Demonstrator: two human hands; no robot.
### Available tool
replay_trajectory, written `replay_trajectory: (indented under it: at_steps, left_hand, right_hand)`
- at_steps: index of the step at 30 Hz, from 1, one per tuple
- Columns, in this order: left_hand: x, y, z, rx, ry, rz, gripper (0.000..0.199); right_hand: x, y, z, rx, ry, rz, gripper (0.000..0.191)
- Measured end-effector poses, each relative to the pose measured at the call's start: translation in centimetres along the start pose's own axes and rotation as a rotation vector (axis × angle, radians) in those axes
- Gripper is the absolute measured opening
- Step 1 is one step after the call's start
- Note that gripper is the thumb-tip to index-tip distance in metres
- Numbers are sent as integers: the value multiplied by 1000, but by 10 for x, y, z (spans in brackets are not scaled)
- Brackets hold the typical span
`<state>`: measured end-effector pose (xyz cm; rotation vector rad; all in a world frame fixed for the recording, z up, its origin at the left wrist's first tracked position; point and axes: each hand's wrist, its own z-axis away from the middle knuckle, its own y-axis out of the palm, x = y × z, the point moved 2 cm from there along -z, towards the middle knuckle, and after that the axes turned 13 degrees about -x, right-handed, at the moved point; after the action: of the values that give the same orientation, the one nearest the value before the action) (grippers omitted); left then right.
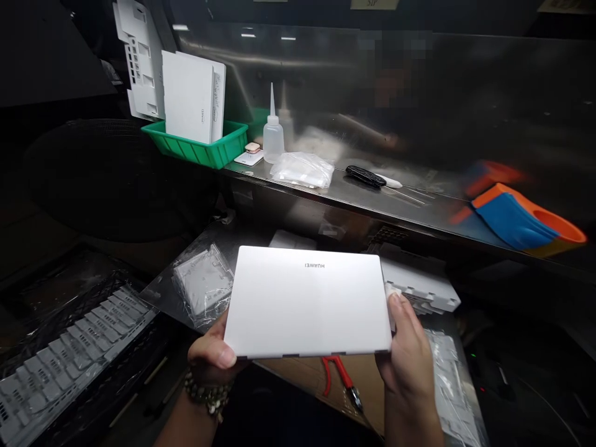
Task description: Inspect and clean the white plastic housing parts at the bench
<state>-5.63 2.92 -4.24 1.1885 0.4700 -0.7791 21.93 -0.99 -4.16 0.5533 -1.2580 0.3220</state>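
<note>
White panel [310,310] is sitting toward 6 o'clock, HUAWEI lettering reading upside down; left hand [212,351] and right hand [408,347] are gripping opposite ends, right also pinching white scrap [393,290], probably cloth. Handling appearing unfinished, panel not yet resting anywhere. At 10 o'clock lettered panels [189,99] are standing in green bin [198,152], possibly done; at 4 o'clock stacked parts [431,285] are lying, possibly remaining.

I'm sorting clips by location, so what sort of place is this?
Probably a factory workstation: a row of similar white parts lies at the left, a squeeze bottle stands on a metal shelf, and the left hand and right hand hold a white panel.
</note>
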Motion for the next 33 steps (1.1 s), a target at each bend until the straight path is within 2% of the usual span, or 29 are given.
replay_trajectory:
  at_steps: [2,4,7,11,16,23,29,33]
  left_hand:
    - [0,2,-6,-4,-11,-22,54]
    - [0,2,-10,-57,-19,-1,38]
    - [2,0,-12,-155,-26,50,30]
    - [4,-11,-14,-181,-8,40,32]
    - [-7,-21,-19,-57,26,22,62]
    - [-24,6,-25,-41,-128,-85,63]
    - [-24,18,-23,-1,-134,-123,49]
    - [-26,22,-18,-10,-82,-190,49]
  right_hand:
    - [-1,0,3,17,-16,15,33]
    - [-2,1,5,36,1,1,34]
    - [-2,2,8,71,47,-30,35]
    - [-2,2,13,110,36,0,38]
    - [-1,-2,17,172,4,3,39]
    - [-3,-8,17,191,-35,-10,41]
    - [-2,-11,21,178,-51,-11,40]
    - [0,-13,22,149,-36,-33,42]
